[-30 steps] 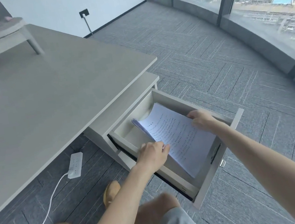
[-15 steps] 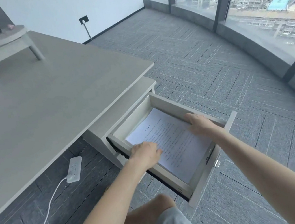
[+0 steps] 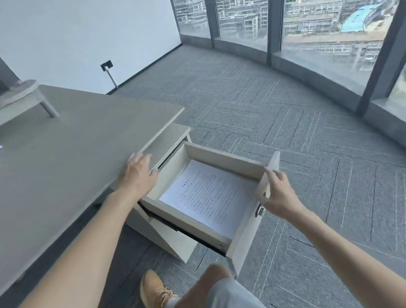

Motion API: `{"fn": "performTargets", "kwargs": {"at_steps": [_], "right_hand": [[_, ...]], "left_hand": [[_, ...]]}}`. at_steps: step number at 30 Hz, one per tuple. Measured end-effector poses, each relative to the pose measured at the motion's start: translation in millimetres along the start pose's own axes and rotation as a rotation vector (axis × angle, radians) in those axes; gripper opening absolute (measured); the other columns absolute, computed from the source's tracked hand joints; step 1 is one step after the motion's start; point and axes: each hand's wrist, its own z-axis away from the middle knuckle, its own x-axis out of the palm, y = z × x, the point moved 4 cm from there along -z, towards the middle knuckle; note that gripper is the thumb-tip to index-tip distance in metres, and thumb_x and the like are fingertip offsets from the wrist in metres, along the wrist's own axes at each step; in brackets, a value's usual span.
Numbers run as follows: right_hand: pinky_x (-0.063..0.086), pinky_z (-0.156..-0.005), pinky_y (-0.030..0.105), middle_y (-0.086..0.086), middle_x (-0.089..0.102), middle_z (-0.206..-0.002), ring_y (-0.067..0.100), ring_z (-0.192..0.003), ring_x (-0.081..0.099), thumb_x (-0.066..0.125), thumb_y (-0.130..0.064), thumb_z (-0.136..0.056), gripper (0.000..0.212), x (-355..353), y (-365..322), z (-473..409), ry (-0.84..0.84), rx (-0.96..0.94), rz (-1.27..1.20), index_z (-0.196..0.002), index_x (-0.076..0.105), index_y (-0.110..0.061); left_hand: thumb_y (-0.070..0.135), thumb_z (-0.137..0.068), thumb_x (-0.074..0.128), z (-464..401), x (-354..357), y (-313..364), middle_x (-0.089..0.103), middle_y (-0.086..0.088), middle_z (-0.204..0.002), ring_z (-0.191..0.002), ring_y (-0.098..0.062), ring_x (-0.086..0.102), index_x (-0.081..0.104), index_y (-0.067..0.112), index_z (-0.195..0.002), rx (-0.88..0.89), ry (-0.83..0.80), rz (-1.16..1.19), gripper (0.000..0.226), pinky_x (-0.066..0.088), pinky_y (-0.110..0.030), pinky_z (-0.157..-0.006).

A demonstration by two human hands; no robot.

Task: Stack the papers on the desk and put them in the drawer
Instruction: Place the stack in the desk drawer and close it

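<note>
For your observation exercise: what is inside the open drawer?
A stack of printed papers lies flat in the drawer. The top sheet covers whatever is beneath.

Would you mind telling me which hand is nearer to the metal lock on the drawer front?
The right hand: it grips the drawer front right beside the lock. The left hand rests on the desk edge, across the open drawer.

Both bare arms reach forward. The left hand [image 3: 138,174] lies flat — palm down, fingers spread — while the right hand [image 3: 279,191] curls (thumb uppermost) in a loose pinch, wrist bent.
</note>
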Motion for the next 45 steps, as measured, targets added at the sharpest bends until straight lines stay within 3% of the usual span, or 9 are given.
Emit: {"fn": "performTargets", "kwargs": {"at_steps": [4,11,18,24,28,32,35,40,45], "right_hand": [[0.052,-0.097,0.039,0.011,0.043,-0.153,0.026,-0.129,0.055,0.073,-0.011,-0.087,0.094,3,12,9,-0.112,0.088,-0.290,-0.160,0.014,-0.018],[0.052,-0.088,0.032,0.004,0.036,-0.161,0.022,-0.126,0.061,0.075,-0.009,-0.088,0.102,17,5,-1,-0.132,0.092,-0.430,-0.161,0.007,-0.028],[0.050,-0.093,0.034,0.007,0.036,-0.160,-0.001,-0.089,0.068,0.072,-0.008,-0.090,0.098,47,-19,-28,-0.168,0.071,-0.579,-0.160,0.009,-0.032],[0.042,-0.111,0.044,0.012,0.033,-0.162,0.010,-0.106,0.069,0.076,-0.022,-0.088,0.099,74,-48,-62,-0.201,0.042,-0.570,-0.161,0.009,-0.032],[0.042,-0.112,0.048,0.012,0.033,-0.161,-0.003,-0.092,0.063,0.074,-0.024,-0.089,0.097,92,-74,-81,-0.211,0.013,-0.577,-0.161,0.009,-0.031],[0.039,-0.114,0.051,0.012,0.037,-0.160,0.021,-0.138,0.050,0.077,-0.034,-0.085,0.101,110,-94,-103,-0.177,0.008,-0.537,-0.160,0.010,-0.033],[0.036,-0.116,0.050,0.013,0.038,-0.159,0.023,-0.147,0.038,0.078,-0.037,-0.084,0.103,123,-107,-118,-0.168,0.009,-0.519,-0.161,0.011,-0.029],[0.045,-0.097,0.034,0.010,0.052,-0.140,0.029,-0.119,0.066,0.081,-0.024,-0.082,0.099,140,-138,-132,-0.185,-0.010,-0.479,-0.158,0.017,-0.024],[0.048,-0.097,0.043,0.023,0.056,-0.138,0.036,-0.111,0.068,0.081,-0.020,-0.079,0.087,151,-162,-145,-0.151,-0.020,-0.437,-0.148,0.029,-0.012]], "left_hand": [[0.026,-0.096,0.054,-5,-4,-12,0.032,-0.021,-0.158,-0.148,-0.039,0.020,0.030,0.006,-0.152,-0.053,-0.075,-0.038,0.064,0.016,-0.044,-0.120],[0.036,-0.095,0.054,-24,8,-48,-0.004,-0.004,-0.168,-0.154,-0.033,-0.003,-0.007,0.017,-0.158,-0.076,-0.166,-0.173,0.090,0.006,-0.053,-0.121],[0.026,-0.096,0.053,-57,6,-75,-0.008,0.001,-0.168,-0.154,-0.030,-0.005,-0.007,0.032,-0.158,0.077,-0.180,-0.240,0.086,0.002,-0.048,-0.123],[0.012,-0.092,0.048,-78,10,-84,-0.011,0.006,-0.167,-0.154,-0.027,-0.008,-0.008,0.041,-0.155,0.110,-0.157,-0.241,0.090,-0.001,-0.047,-0.123],[0.006,-0.089,0.046,-80,14,-85,-0.010,0.008,-0.167,-0.154,-0.025,-0.009,-0.008,0.042,-0.155,0.103,-0.140,-0.232,0.093,-0.002,-0.046,-0.123],[0.005,-0.088,0.046,-81,16,-88,-0.010,0.008,-0.167,-0.154,-0.025,-0.008,-0.009,0.043,-0.155,0.113,-0.110,-0.225,0.094,-0.002,-0.047,-0.123],[0.004,-0.087,0.046,-82,17,-88,-0.011,0.008,-0.167,-0.154,-0.025,-0.008,-0.011,0.043,-0.154,0.117,-0.104,-0.225,0.096,-0.002,-0.048,-0.123],[0.003,-0.085,0.046,-80,16,-87,-0.010,0.007,-0.168,-0.154,-0.025,-0.008,-0.010,0.042,-0.155,0.120,-0.088,-0.215,0.098,-0.002,-0.048,-0.123],[0.003,-0.085,0.047,-81,16,-87,-0.008,0.007,-0.168,-0.154,-0.026,-0.007,-0.008,0.041,-0.155,0.125,-0.079,-0.212,0.097,-0.001,-0.049,-0.123]]}}
